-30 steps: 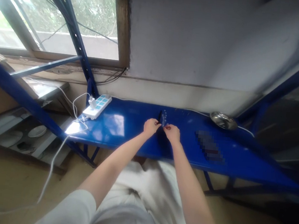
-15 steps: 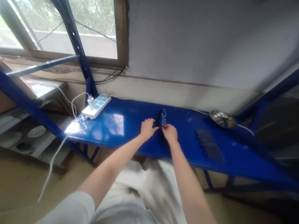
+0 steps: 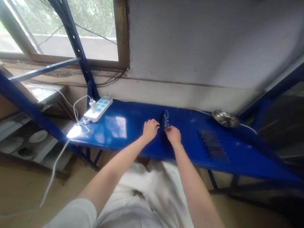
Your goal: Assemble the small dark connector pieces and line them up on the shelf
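A small dark strip with a row of pale beads (image 3: 165, 119) lies on the blue metal shelf (image 3: 128, 133), just beyond both hands. My left hand (image 3: 150, 128) rests on the shelf with fingers curled, its tips near the strip's near end. My right hand (image 3: 172, 134) sits beside it with fingers pinched together at the strip's lower end. What either hand holds is too small to make out.
A white power strip (image 3: 98, 108) with a plugged charger and trailing white cable lies at the shelf's left end. A steel dish (image 3: 225, 118) stands at the back right. A blurred patch (image 3: 213, 146) covers something right of my hands. Blue rack posts stand at both sides.
Both hands have stayed at the near end of the beaded strip, shifting only slightly. The view has drifted a little.
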`<state>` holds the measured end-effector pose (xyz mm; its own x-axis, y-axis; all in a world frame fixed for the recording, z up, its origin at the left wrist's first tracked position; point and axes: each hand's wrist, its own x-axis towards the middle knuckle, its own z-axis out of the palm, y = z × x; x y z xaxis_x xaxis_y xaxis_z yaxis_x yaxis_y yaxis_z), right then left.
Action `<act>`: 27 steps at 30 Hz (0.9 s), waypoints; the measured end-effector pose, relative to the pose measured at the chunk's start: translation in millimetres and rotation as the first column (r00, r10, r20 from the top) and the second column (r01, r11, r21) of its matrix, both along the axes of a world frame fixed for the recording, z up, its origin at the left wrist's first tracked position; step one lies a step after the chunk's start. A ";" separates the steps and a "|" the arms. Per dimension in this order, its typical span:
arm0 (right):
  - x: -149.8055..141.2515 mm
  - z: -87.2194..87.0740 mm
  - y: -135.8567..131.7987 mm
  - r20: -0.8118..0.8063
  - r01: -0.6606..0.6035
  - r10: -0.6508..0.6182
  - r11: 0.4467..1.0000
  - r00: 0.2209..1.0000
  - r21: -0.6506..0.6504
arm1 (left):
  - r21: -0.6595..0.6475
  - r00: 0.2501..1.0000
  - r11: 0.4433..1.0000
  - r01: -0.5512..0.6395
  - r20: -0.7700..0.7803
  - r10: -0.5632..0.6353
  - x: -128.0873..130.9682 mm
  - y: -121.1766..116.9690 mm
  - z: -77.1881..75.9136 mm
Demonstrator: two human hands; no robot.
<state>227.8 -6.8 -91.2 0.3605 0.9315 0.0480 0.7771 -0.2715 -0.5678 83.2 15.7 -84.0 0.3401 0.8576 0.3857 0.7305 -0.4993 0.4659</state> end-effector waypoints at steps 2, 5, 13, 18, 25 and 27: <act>2.0 6.9 -1.8 -0.007 -0.002 0.002 1.000 1.000 0.011 | -0.006 0.991 0.999 -0.046 0.122 0.047 -5.5 4.2 8.3; 1.2 25.7 -2.5 0.004 -0.011 0.010 0.998 1.000 0.062 | 0.048 0.931 0.996 -0.080 0.360 0.058 -17.9 11.0 30.5; -35.2 77.1 -1.0 0.199 -0.195 0.163 0.968 0.966 0.156 | 0.205 0.835 0.977 -0.049 0.545 -0.073 -45.5 4.4 90.1; -51.4 86.3 -3.7 0.227 -0.251 0.220 0.961 0.949 0.115 | 0.187 0.860 0.981 -0.054 0.508 -0.049 -55.5 -1.0 85.6; -57.0 89.0 -4.6 0.294 -0.279 0.251 0.959 0.922 0.055 | 0.177 0.876 0.982 -0.057 0.482 -0.036 -62.8 -2.1 80.0; -58.6 91.0 -5.1 0.337 -0.283 0.254 0.958 0.907 0.041 | 0.188 0.877 0.981 -0.053 0.478 -0.044 -63.3 -2.6 80.6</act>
<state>169.2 -12.0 -0.2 0.0480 0.9776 0.2049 0.9590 0.0123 -0.2831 19.9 13.1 -3.4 0.0695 0.7529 0.6545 0.4451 -0.6105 0.6551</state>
